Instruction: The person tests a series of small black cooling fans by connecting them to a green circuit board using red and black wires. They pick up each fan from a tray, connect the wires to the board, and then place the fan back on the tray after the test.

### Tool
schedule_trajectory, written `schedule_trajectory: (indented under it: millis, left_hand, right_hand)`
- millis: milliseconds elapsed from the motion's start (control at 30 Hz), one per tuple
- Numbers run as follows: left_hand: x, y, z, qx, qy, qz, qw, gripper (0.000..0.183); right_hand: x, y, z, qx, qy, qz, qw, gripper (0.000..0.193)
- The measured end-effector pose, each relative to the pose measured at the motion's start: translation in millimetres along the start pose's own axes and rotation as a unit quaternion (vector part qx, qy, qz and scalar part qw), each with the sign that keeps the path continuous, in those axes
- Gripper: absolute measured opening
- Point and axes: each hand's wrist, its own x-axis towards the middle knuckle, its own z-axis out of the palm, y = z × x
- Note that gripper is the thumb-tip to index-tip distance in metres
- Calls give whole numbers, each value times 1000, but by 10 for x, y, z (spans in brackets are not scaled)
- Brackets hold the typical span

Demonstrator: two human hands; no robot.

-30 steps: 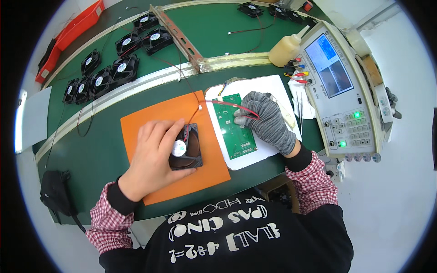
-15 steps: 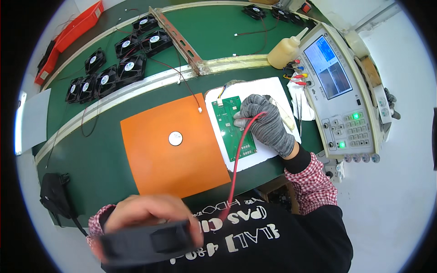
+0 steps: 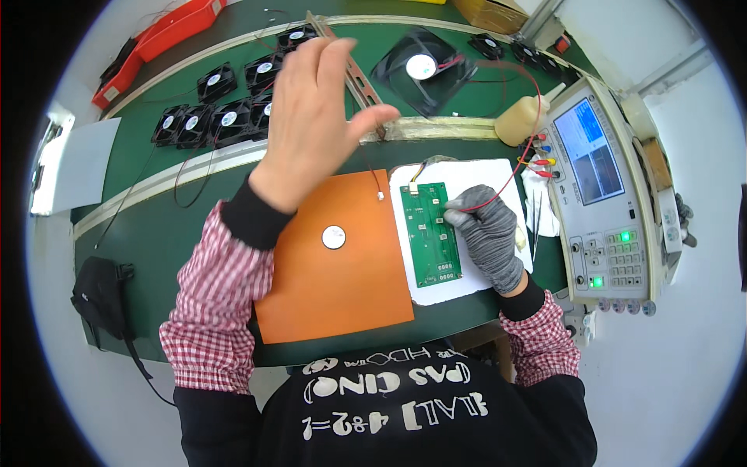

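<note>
My bare left hand (image 3: 315, 109) is raised over the far part of the bench, fingers stretched out and thumb apart, with nothing in it. Just right of it is a black cooling fan (image 3: 397, 74) with a white round hub label; it looks slightly blurred, and I cannot tell whether it touches the bench. A red cable (image 3: 537, 101) loops from the fan to my right hand (image 3: 489, 237), which wears a grey knitted glove. Its fingertips pinch the cable's end beside a green circuit board (image 3: 426, 253) on a white pad (image 3: 428, 294). A small plug with coloured wires sits at the board's top.
An orange mat (image 3: 342, 303) with a white disc lies left of the board. Several black fans (image 3: 229, 117) stand behind a raised strip. A metal rail (image 3: 358, 82) crosses the back. On the right are a bottle (image 3: 517, 121), tweezers (image 3: 537, 222) and a test instrument (image 3: 595, 156).
My left hand has let go of the fan and risen from the lower left to the far bench. The fan now lies beyond it. The right hand still pinches the red cable.
</note>
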Motion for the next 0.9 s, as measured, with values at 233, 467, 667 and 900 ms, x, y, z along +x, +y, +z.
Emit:
schedule_trajectory:
  millis: [233, 467, 667, 900]
  left_hand:
    - [-633, -680, -131, 188, -271, -82, 940, 17]
    - [-872, 315, -829, -67, -169, 311, 933, 14]
    - [-1055, -235, -1157, 64, -122, 197, 971, 22]
    - [-1099, 51, -1074, -20, -105, -68, 992, 18]
  right_hand:
    - [11, 41, 28, 14, 26, -36, 999, 31]
    - [66, -546, 150, -103, -56, -308, 944, 56]
    - [56, -350, -111, -189, -47, -247, 949, 26]
    - [48, -184, -104, -102, -50, -20, 993, 17]
